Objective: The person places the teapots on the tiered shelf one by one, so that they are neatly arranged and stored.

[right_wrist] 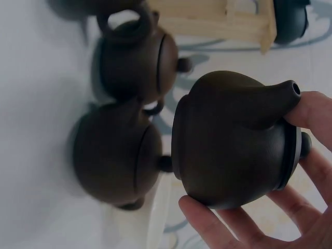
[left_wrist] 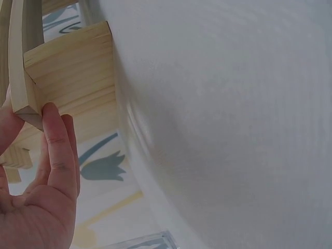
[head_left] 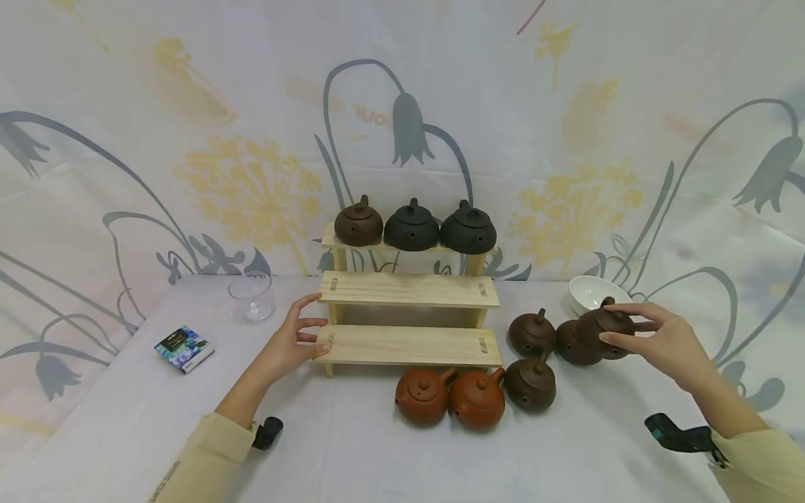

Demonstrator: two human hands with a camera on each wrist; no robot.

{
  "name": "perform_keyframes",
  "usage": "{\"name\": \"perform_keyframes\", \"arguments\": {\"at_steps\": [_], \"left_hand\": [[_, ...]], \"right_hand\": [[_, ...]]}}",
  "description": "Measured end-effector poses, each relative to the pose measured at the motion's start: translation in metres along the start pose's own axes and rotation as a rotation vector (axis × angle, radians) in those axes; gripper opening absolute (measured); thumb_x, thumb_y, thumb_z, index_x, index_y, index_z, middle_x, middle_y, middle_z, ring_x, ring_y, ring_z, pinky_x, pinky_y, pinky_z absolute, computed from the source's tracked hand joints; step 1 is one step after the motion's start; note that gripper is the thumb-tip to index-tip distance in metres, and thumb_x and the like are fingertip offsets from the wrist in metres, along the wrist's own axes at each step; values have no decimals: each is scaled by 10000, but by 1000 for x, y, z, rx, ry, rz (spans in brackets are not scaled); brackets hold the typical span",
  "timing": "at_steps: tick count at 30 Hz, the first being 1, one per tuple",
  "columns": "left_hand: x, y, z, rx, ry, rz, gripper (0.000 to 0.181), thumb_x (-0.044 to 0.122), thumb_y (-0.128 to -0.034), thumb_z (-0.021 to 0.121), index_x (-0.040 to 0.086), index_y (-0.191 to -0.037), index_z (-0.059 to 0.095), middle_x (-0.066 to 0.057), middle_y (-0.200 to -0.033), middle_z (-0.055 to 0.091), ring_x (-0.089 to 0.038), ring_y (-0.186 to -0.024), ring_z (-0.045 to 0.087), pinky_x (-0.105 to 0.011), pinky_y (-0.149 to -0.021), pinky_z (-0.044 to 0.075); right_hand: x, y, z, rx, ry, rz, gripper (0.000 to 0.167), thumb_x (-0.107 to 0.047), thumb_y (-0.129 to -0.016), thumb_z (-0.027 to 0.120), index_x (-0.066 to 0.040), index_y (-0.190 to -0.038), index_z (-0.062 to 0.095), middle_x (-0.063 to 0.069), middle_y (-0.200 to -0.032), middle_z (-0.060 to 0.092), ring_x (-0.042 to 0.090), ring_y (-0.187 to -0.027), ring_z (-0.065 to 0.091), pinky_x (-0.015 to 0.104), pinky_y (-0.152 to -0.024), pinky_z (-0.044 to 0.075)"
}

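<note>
My right hand (head_left: 669,346) holds a dark brown teapot (head_left: 600,330) off the table, thumb and fingers around its body and lid side. In the right wrist view this teapot (right_wrist: 228,140) shows its spout, with two more brown teapots standing behind. The left hand (head_left: 286,349) pinches the left end of the lowest board of a wooden tiered shelf (head_left: 402,346); the left wrist view shows the fingers against the board's end (left_wrist: 31,111). On the top tier sit a brown teapot (head_left: 358,227) and two black teapots (head_left: 411,229).
Dark brown teapots (head_left: 530,384) stand right of the shelf. Two reddish-orange teapots (head_left: 423,398) stand in front of it. A white bowl (head_left: 591,290) is behind the right hand. Farther left are a clear glass cup (head_left: 251,300) and a small book-like box (head_left: 184,348).
</note>
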State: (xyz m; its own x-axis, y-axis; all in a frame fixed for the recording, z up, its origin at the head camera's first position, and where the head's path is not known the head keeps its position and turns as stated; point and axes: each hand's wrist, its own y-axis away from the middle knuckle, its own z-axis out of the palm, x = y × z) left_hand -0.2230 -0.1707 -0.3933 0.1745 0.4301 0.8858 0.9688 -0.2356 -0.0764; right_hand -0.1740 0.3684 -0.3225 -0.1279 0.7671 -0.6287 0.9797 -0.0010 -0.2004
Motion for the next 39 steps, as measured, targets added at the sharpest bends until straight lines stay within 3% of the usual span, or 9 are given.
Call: {"name": "perform_keyframes", "arguments": {"at_steps": [3, 9, 16, 23, 30, 39], "left_hand": [[0, 0, 0, 0, -1, -2, 852, -41, -798, 692, 202, -1436, 183, -256, -1257, 510, -381, -991, 553, -394, -735, 496], [-1, 0, 0, -1, 1, 0, 852, -42, -798, 692, 202, -1436, 184, -258, -1255, 509, -381, -988, 555, -389, -729, 499], [-2, -1, -1, 4, -2, -10, 853, -41, -796, 695, 203, -1435, 185, -254, -1254, 512, -382, -994, 557, -395, -738, 499], [-1, -1, 0, -1, 5, -7, 852, -40, -798, 693, 205, -1436, 184, -254, -1255, 511, -378, -992, 555, -391, -734, 497], [-1, 0, 0, 1, 8, -4, 850, -44, -797, 692, 203, -1435, 187, -254, -1254, 511, -376, -988, 553, -382, -725, 497], [-1, 0, 0, -2, 6, 1, 848, -38, -799, 694, 201, -1434, 185, -254, -1254, 512, -378, -985, 556, -390, -729, 497]], "right_hand": [[-15, -2, 6, -6, 2, -34, 498, -291, -801, 744, -47, -1206, 588, 14, -1203, 490, 433, -1034, 500, 316, -625, 468], [-44, -9, 18, -43, 15, -63, 518, -315, -796, 746, -38, -1206, 592, 178, -1259, 498, 436, -1041, 499, 335, -635, 473], [-72, -19, 38, -63, -40, -149, 458, -260, -781, 764, -60, -1170, 630, 130, -1186, 549, 404, -1002, 535, 311, -648, 487], [-94, -28, 58, -92, -74, -259, 420, -245, -765, 780, -91, -1136, 656, 90, -1151, 586, 329, -958, 570, 407, -758, 470], [-114, -39, 79, -133, -103, -291, 420, -296, -757, 782, -139, -1128, 666, 55, -1102, 597, 294, -974, 555, 417, -751, 468], [-142, -49, 110, -167, -196, -381, 416, -208, -734, 802, -130, -1121, 671, 42, -1109, 604, 210, -989, 551, 419, -835, 451]]}}
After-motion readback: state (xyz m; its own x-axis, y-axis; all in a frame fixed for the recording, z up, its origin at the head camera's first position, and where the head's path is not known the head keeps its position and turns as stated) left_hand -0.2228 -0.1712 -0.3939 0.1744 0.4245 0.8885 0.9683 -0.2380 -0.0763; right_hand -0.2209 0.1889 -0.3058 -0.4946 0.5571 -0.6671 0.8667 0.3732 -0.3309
